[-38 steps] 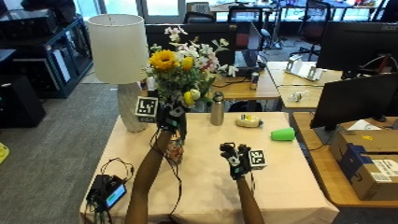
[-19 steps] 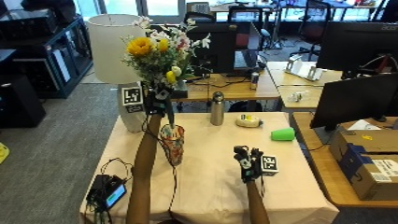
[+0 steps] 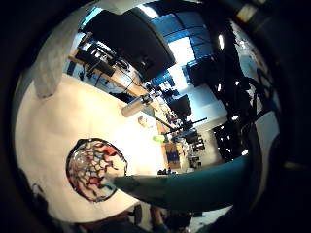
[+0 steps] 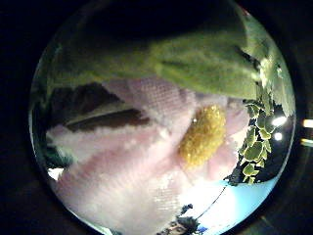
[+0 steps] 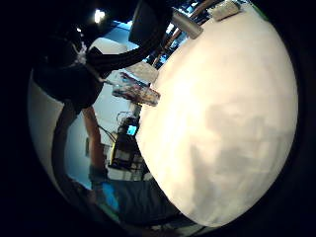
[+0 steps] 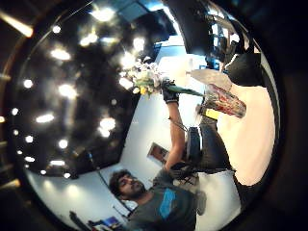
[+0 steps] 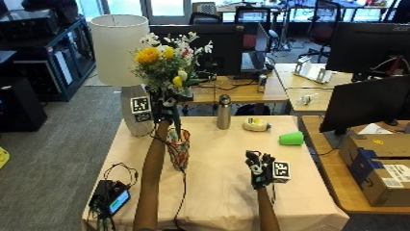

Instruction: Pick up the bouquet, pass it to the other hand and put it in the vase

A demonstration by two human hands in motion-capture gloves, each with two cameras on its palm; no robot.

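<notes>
Far left on the table [image 7: 218,183]: a small black device with a lit screen [image 7: 112,197] and its cables, beside a white lamp [image 7: 125,57] on a pale base.

Next across, the bouquet [image 7: 165,62] raised high in the left hand [image 7: 168,111], fingers wrapped round the stems, blooms level with the lampshade. Lifted clearly higher than a second ago and shifted left; half a second ago already at about this height. Stem ends now right over the mouth of the patterned vase [image 7: 179,149], the teal-green stems [image 3: 194,187] seen from the palm crossing just beside the vase's rim [image 3: 96,169]. Cannot tell whether the tips are inside yet. A pink flower with a yellow centre [image 4: 203,137] pressed close against the thumb-side palm camera.

Meaning for the task: handover apparently done, bouquet in the placing hand, only the lowering into the vase left.

Further right: a steel bottle [image 7: 223,111], a roll of tape [image 7: 256,124], a green cup [image 7: 291,138].

Right hand [image 7: 259,168] drawn back low over the table, well apart from the vase, holding nothing, fingers loosely bent.
</notes>
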